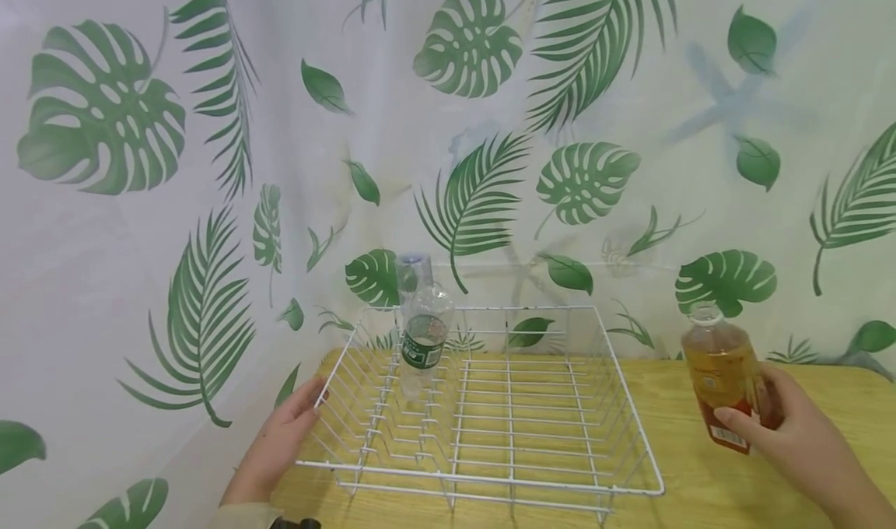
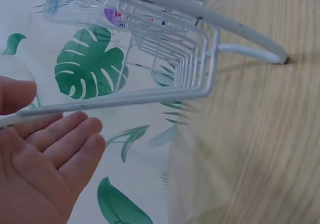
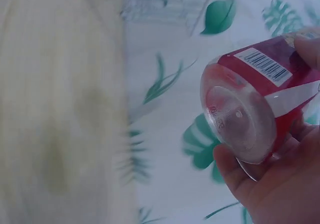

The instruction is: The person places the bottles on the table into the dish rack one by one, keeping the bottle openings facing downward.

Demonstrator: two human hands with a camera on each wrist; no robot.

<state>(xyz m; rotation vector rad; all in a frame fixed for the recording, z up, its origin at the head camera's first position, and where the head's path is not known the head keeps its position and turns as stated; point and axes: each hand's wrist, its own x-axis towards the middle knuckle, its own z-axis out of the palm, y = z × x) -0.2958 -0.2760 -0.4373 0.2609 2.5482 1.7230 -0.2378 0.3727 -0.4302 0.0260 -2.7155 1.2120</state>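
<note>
My right hand grips an amber-coloured plastic bottle at the right of the head view, upright with a slight tilt, above the table and apart from the rack. Its round clear base and a barcode label show in the right wrist view. A white wire dish rack stands in the middle. My left hand is at its left side; in the left wrist view the rim wire passes between the thumb and the nearly straight fingers. A clear bottle with a green label leans in the rack's left part.
Behind the green-labelled bottle rises another clear, bluish-topped container. The rack stands on a wood-grain table. A white leaf-patterned sheet hangs behind and at the left. Something small and black shows at the bottom edge.
</note>
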